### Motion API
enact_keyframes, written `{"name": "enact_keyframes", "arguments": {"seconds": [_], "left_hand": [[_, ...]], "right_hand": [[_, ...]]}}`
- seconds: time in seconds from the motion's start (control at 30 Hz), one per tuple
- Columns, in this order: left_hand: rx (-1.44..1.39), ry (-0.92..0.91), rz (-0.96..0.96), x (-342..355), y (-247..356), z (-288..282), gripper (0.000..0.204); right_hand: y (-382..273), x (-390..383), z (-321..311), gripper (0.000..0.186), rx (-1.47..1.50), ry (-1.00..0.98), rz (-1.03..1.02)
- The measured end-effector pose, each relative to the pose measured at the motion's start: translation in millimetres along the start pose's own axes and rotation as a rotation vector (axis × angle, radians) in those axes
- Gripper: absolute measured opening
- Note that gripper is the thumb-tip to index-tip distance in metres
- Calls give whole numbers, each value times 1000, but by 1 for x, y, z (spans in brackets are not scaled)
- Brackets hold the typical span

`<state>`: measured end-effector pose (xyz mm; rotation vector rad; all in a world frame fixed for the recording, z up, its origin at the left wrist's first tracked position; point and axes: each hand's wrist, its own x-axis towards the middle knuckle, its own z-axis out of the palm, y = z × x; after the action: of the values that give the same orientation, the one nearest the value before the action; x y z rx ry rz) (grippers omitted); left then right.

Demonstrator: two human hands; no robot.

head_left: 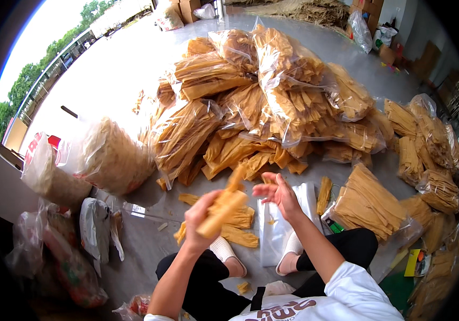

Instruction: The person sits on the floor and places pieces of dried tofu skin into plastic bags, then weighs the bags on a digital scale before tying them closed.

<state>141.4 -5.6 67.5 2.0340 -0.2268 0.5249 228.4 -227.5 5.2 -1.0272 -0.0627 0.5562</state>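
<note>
On floor (pixel 149 243), directly ahead: pile of bagged strips (pixel 293 107). Left of pile: two sacks (pixel 114 158), side by side. Right of pile: further bagged strips (pixel 427 134). Between pile and feet (pixel 292 247): loose strips (pixel 243 216) at left, plastic bags (pixel 307 200) at right. Right of plastic bags: bag of strips (pixel 368 200). Behind pile, far left: cardboard boxes (pixel 189 9).
</note>
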Motion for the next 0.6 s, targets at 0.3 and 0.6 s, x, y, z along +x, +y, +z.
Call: {"name": "enact_keyframes", "arguments": {"seconds": [0.3,0.6], "left_hand": [[-601,318,-811,17,-16,-22,59],[-591,278,-833,17,-4,-19,53]], "right_hand": [[174,90,-173,32,-1560,295,66],[152,103,-199,19,-1490,329,-158]]}}
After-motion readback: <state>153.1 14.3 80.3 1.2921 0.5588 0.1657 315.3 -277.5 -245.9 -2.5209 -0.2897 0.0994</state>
